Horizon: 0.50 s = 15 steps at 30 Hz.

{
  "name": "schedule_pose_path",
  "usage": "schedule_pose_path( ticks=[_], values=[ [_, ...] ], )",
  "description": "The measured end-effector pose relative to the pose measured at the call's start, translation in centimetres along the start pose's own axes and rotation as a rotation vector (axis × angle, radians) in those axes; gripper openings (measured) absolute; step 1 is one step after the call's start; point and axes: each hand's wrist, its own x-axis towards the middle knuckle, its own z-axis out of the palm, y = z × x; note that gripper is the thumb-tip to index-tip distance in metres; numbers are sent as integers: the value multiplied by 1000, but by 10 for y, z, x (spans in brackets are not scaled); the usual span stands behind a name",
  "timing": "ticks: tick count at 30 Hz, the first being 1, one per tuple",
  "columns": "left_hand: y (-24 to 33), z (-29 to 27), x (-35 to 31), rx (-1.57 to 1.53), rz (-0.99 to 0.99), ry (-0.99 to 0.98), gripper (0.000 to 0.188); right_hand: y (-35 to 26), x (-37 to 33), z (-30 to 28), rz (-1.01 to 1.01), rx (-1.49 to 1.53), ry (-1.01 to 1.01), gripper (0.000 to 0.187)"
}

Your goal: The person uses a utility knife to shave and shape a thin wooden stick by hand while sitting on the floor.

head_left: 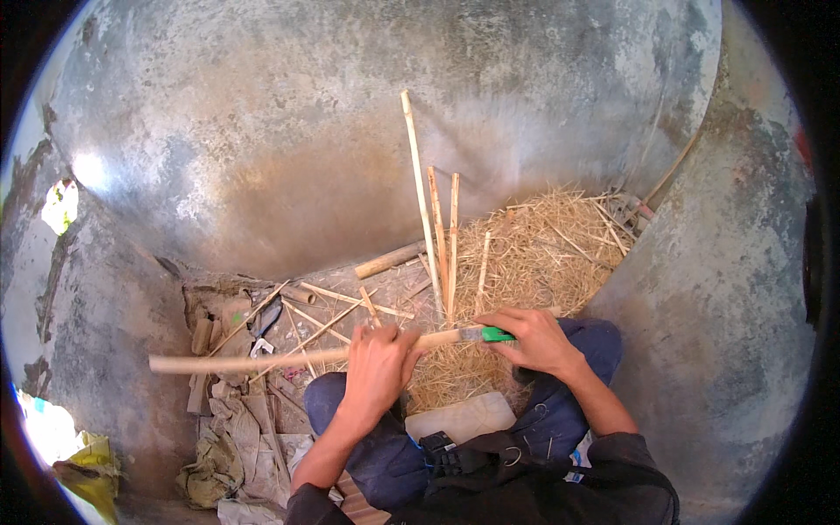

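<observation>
A long pale bamboo strip (262, 361) lies across my lap, its left end blurred by motion. My left hand (374, 369) is closed round the strip a little left of the middle. My right hand (535, 339) grips a green utility knife (497, 334) near the strip's right part. The knife's grey blade end (471, 334) rests against the strip; its exact contact is too small to tell. Beyond the strip, several peeled bamboo sticks (420, 201) lean upright against the wall.
A heap of straw-like shavings (542, 254) covers the floor ahead and right. Bamboo pieces (389, 260) and thin strips (328, 328) lie scattered left. Crumpled sacking (219, 455) sits at lower left. A pale flat block (464, 418) is between my legs. Stained grey walls (289, 131) surround me.
</observation>
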Motion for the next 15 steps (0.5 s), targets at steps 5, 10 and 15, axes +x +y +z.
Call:
schedule_pose_path(
  ticks=[5, 10, 15],
  values=[
    [-8, -8, 44, 8, 128, 224, 36, 33, -6, 13, 59, 5, 289, 21],
    [-21, -11, 75, 27, 71, 632, 60, 58, 3, -1, 389, 114, 335, 14],
    [-43, 25, 83, -56, -29, 903, 61, 88, 14, 1, 475, 325, 231, 27]
  ],
)
